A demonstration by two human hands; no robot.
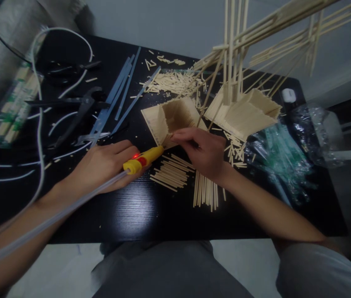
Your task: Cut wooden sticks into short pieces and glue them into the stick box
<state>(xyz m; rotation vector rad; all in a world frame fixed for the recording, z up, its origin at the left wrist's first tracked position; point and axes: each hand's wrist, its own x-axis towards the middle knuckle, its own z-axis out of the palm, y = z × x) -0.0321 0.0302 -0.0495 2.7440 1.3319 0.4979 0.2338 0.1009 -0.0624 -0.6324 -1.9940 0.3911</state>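
My left hand (105,165) is closed around a yellow glue gun (144,159) with a lit red light and a clear glue stick trailing behind it. Its nozzle points at the lower corner of a small box-like piece made of wooden sticks (170,118). My right hand (203,151) is pinched at that same corner, fingers pressed on the stick piece. Between and below my hands lie two bundles of cut wooden sticks (175,171).
A larger stick structure (246,111) with tall stick frames rises at the back right. Pliers (76,116), blue strips, white cables and scattered stick offcuts cover the black table (138,215). Crumpled plastic bags (283,157) lie at the right.
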